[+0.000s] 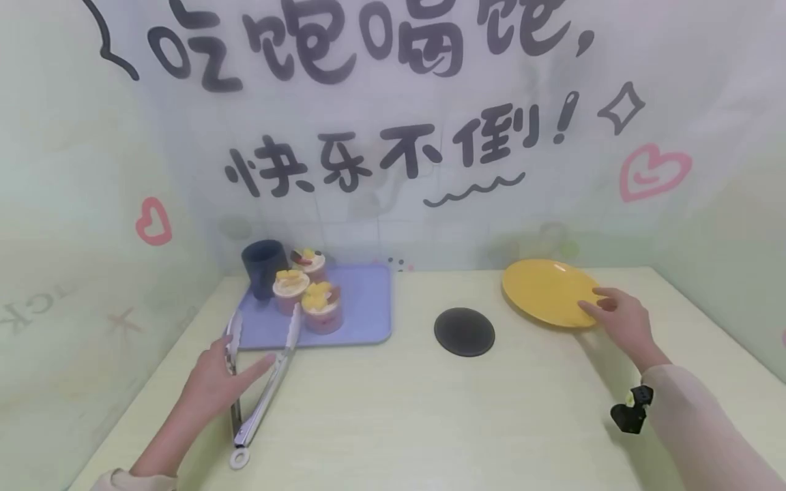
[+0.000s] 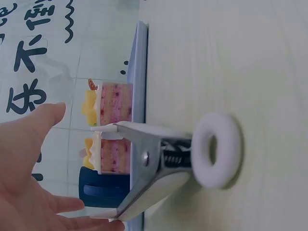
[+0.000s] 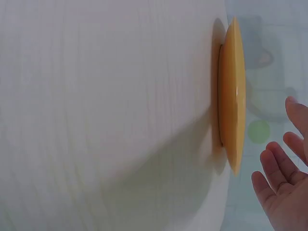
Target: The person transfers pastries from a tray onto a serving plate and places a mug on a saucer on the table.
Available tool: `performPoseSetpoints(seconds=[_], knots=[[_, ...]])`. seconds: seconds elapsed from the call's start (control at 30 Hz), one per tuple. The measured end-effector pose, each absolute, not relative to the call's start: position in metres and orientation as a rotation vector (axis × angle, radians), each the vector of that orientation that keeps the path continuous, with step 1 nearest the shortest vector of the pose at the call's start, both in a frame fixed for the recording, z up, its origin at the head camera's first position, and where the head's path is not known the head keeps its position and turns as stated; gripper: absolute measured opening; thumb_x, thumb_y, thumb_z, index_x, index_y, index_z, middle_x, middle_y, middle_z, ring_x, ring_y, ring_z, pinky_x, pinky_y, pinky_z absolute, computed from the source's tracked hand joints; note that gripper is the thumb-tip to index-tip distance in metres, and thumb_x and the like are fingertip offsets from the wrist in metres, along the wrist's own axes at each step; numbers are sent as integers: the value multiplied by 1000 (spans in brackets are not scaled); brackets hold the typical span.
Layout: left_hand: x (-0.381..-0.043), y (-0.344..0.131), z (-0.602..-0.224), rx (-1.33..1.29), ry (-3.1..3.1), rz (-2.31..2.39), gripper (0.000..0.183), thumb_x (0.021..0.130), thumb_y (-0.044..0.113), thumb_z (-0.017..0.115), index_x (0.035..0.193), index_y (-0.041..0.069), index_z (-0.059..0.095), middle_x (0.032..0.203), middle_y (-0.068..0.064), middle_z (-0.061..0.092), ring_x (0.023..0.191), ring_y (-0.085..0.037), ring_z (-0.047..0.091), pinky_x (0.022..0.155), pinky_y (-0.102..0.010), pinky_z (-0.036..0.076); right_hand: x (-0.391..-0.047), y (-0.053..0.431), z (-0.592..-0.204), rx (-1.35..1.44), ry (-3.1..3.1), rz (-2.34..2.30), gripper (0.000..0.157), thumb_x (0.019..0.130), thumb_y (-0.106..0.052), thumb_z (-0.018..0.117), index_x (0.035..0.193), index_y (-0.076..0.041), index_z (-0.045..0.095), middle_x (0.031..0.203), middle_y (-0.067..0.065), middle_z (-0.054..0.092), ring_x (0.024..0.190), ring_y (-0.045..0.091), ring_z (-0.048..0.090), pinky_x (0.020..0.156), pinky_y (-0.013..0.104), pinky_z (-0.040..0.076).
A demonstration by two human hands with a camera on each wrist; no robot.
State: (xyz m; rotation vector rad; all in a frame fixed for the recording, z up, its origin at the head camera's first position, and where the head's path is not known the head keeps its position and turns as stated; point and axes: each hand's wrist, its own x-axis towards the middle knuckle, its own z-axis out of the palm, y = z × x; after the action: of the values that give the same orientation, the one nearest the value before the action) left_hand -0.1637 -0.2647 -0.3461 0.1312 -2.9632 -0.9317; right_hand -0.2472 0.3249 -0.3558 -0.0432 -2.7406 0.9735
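My left hand (image 1: 215, 375) is at the spread metal tongs (image 1: 265, 402), thumb stretched wide from the fingers. In the left wrist view, fingertips reach one arm of the tongs (image 2: 149, 159), while the thumb stands off the other. The tongs' tips point at a lilac tray (image 1: 365, 300) bearing three pink dessert cups with yellow topping, the nearest cup (image 1: 322, 315) in front, and a dark blue mug (image 1: 264, 269). My right hand (image 1: 626, 324) hovers by the right rim of a yellow plate (image 1: 546, 290), fingers loosely bent; in the right wrist view the fingers (image 3: 276, 166) are apart from the plate.
A round black coaster (image 1: 464, 332) lies on the pale table (image 1: 430, 423) between tray and plate. Behind stands a wall covering (image 1: 405, 225) with dark lettering and pink hearts. A small black device (image 1: 632, 409) is at my right wrist.
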Motion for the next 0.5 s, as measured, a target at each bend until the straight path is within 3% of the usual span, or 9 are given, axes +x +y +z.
performPoseSetpoints(seconds=[0.27, 0.5], knots=[[-159, -263, -357, 210, -2953, -990, 105, 79, 53, 63, 134, -20, 12, 125, -46, 28, 113, -57, 31, 90, -62, 31, -243, 341, -367, -202, -2754, 1078, 67, 88, -43, 56, 124, 12, 46, 115, 35, 51, 101, 45, 50, 78, 48, 43], [-153, -261, -364, 237, -2933, -951, 92, 77, 49, 68, 124, -20, 28, 109, -40, 40, 101, -50, 40, 81, -60, 38, -243, 347, -375, -336, -2784, 1259, 80, 85, -53, 54, 129, 12, 40, 126, 35, 42, 113, 47, 40, 88, 53, 36]])
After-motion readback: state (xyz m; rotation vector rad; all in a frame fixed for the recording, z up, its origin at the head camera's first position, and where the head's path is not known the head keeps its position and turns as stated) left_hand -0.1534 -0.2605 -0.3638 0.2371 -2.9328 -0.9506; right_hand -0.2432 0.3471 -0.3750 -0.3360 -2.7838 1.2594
